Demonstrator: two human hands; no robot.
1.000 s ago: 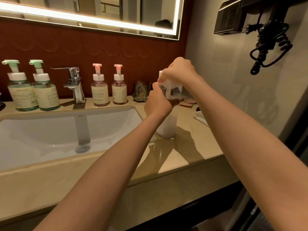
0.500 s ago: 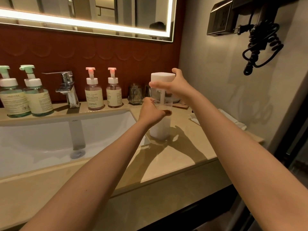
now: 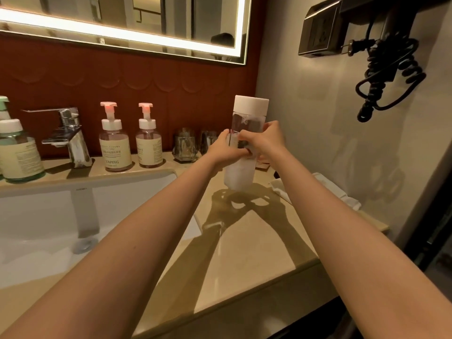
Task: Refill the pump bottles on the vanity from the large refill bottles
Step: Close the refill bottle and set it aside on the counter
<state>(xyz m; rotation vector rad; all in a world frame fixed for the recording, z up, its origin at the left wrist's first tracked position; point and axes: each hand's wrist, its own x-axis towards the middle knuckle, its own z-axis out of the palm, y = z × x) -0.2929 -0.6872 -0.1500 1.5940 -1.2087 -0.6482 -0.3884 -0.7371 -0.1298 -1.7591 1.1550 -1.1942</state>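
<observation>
A tall clear refill bottle [image 3: 238, 173] with a white cap and white liquid in its lower half stands upright on the beige vanity [image 3: 256, 243], right of the sink. My left hand [image 3: 223, 149] grips its middle from the left. My right hand [image 3: 265, 139] grips the same height from the right. Two pink-pump bottles [image 3: 115, 145] [image 3: 148, 143] stand by the back wall. Two green-pump bottles [image 3: 17, 152] stand at the far left, one cut off by the frame edge.
A chrome faucet [image 3: 69, 135] rises over the white sink [image 3: 49, 216]. Two glasses [image 3: 184, 145] stand behind my hands. A folded white cloth [image 3: 325, 189] lies at the right. A coiled black cord [image 3: 389, 77] hangs on the right wall.
My right hand has come down from the bottle's white cap to its middle, beside my left hand. The cap now sits on the bottle, uncovered.
</observation>
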